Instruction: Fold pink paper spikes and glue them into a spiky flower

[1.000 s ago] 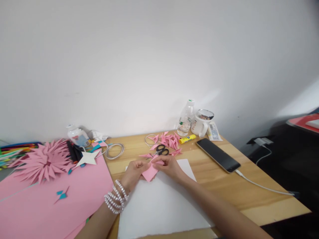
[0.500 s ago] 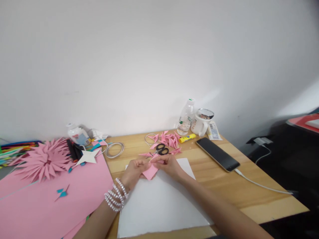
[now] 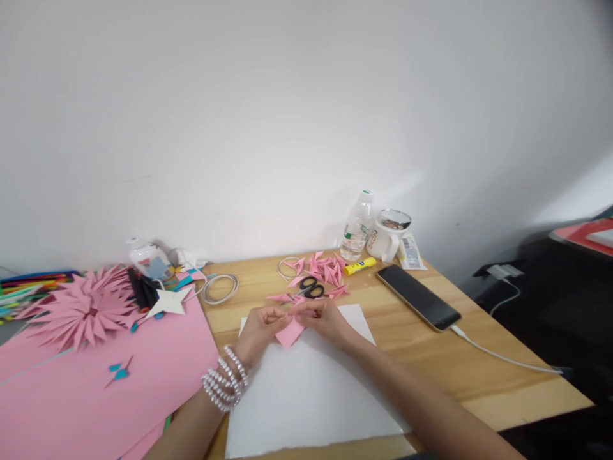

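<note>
Between my two hands is a small piece of folded pink paper [image 3: 288, 335], its pointed corner hanging toward me. My left hand [image 3: 261, 327], with a beaded bracelet on the wrist, pinches its left edge. On the other side my right hand [image 3: 325, 319] pinches the top right part, and the fingers cover much of the fold. Both hands are over a white sheet [image 3: 306, 402] on the wooden table. Just beyond them lie black-handled scissors [image 3: 312, 288] and several folded pink paper pieces [image 3: 325, 267].
To the left, a spiky pink paper flower [image 3: 90, 310] rests on pink sheets [image 3: 158, 370], near markers and a white paper star [image 3: 168, 302]. A coiled cable [image 3: 220, 289], glue stick [image 3: 360, 266], bottle [image 3: 357, 230], mug [image 3: 387, 236] and charging phone [image 3: 417, 297] are also on the table.
My fingers have shifted slightly along the top of the pink paper, and the left fingertips are now closer to the right ones. The other things have stayed in place.
</note>
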Tool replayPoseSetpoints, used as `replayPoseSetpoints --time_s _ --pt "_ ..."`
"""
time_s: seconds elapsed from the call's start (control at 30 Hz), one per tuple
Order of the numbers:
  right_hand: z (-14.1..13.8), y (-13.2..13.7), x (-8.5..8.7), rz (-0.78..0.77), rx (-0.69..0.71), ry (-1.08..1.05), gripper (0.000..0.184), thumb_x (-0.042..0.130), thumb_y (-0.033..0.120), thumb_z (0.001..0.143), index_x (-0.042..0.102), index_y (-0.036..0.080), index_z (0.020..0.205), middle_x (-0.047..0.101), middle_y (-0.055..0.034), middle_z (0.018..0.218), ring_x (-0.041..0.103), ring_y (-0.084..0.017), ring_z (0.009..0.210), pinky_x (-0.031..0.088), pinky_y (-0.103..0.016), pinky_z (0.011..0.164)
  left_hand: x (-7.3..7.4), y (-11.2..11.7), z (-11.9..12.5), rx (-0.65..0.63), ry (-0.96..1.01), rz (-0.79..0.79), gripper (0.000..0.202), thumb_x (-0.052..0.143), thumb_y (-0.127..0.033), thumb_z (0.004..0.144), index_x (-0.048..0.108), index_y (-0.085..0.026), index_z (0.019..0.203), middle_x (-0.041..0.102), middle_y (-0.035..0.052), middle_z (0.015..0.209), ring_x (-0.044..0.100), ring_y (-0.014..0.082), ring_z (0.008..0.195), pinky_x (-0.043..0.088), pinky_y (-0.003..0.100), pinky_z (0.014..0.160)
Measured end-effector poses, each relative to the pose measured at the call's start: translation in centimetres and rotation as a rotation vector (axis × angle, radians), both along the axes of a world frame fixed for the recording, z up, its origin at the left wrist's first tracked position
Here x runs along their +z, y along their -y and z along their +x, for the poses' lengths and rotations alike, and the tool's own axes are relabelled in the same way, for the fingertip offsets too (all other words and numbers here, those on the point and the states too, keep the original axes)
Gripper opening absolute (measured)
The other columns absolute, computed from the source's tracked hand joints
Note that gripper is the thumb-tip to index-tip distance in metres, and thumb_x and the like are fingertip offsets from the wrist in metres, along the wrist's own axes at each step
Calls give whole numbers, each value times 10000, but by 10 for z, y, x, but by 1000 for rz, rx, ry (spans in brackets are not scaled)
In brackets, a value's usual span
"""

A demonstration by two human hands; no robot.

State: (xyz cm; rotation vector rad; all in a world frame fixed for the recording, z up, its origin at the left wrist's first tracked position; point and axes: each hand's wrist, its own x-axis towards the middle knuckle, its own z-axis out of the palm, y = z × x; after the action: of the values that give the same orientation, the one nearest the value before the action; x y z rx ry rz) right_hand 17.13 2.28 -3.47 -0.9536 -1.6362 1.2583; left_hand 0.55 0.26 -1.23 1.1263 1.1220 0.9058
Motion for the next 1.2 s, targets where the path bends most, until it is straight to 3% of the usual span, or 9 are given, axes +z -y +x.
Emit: replayPoseSetpoints --time_s 0.13,0.33,0.57,0.73,0.93,1.07,1.2 --pt "-1 1 1 9 -7 -38 184 565 180 680 703 160 800 551 -1 638 442 -99 559 349 -216 529 -1 1 3 -6 -2 20 264 648 -365 657 613 -104 677 623 20 548 537 108 473 378 203 458" --pt "-5 2 -2 -11 -18 -29 186 583 192 665 706 161 801 572 4 631 480 -108 555 371 -222 521 1 3 6 127 -52 83 243 654 -296 616 529 -121 503 512 -44 433 439 68 403 300 179 409" --pt "-3 1 -2 -211 -71 -200 216 650 248 620 684 131 799 622 -10 620 529 -117 515 416 -248 528 9 2 5 -46 171 -99 175 629 -246 626 646 -98 719 667 59 611 632 185 613 490 309 627" --pt "-1 -1 -4 -232 -83 -232 207 670 255 611 688 148 788 632 -10 640 536 -122 554 409 -250 556 17 3 4 -62 269 -145 145 628 -147 601 670 -77 720 693 102 715 647 213 700 497 345 724" --pt "4 -5 -1 -210 -115 -249 208 664 266 623 687 156 799 646 -22 691 551 -138 610 417 -270 608 16 1 -1 -129 380 -182 257 627 -89 622 659 -59 876 682 155 900 623 242 879 442 374 861" --pt "8 -8 0 -194 -199 -247 242 657 292 633 673 149 828 643 -25 722 553 -135 616 426 -266 605 19 0 -5 -133 315 -35 358 625 -148 683 597 -125 1040 616 146 1094 607 215 910 437 378 865" --pt "7 -6 4 -183 -238 -159 256 637 298 639 667 141 838 628 -17 712 531 -119 576 430 -256 574 19 -2 -8 -156 53 209 370 643 -181 677 602 -190 1045 534 100 1224 535 221 1042 429 355 880"
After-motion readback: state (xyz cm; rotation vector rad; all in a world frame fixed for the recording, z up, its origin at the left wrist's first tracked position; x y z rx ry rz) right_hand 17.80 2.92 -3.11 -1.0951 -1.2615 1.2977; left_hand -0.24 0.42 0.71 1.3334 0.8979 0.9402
